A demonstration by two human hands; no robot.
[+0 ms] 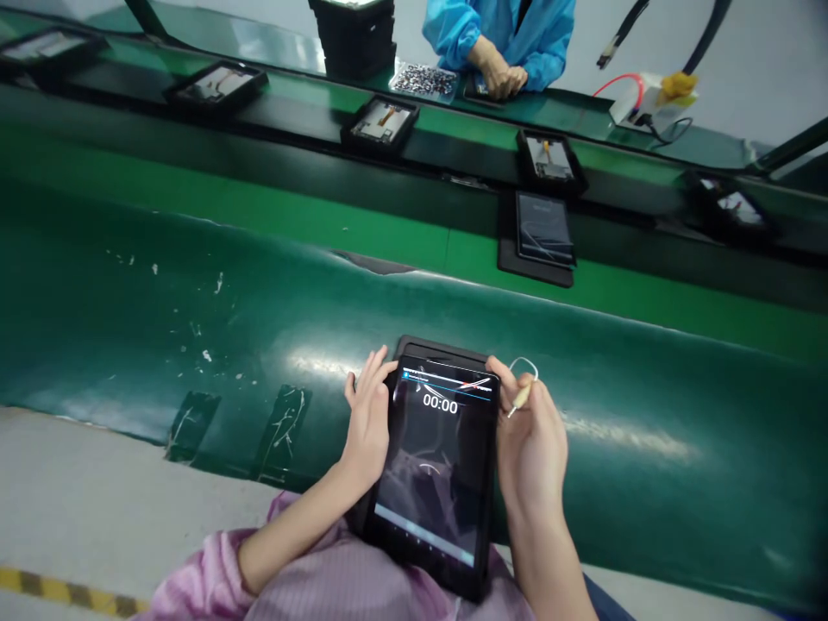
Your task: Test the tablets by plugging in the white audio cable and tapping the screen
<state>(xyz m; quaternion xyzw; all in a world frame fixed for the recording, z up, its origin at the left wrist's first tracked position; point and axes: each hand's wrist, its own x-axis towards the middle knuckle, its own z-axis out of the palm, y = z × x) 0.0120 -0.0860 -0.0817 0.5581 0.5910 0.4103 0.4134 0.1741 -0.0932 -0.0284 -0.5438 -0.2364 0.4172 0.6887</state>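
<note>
A black tablet (433, 466) lies tilted before me at the table's front edge, its lit screen reading 00:00 near the top. A black tray or pad shows behind its upper edge. Against the tablet's left side rests my left hand (367, 423), open with its fingers stretched out and one fingertip at the upper left corner. My right hand (534, 440) is at the upper right corner. Its fingers are closed on a cream-coloured jack plug (522, 397) with a metal tip and a short looped white wire. The tip points down and left, apart from the tablet.
Beyond the green table (259, 302) runs a dark conveyor belt (453, 168) with several black trays holding opened devices. Another tablet (544, 228) lies on a black pad near the belt. Across it, a person's hands (498, 73) work beside a bag of small parts (423, 79).
</note>
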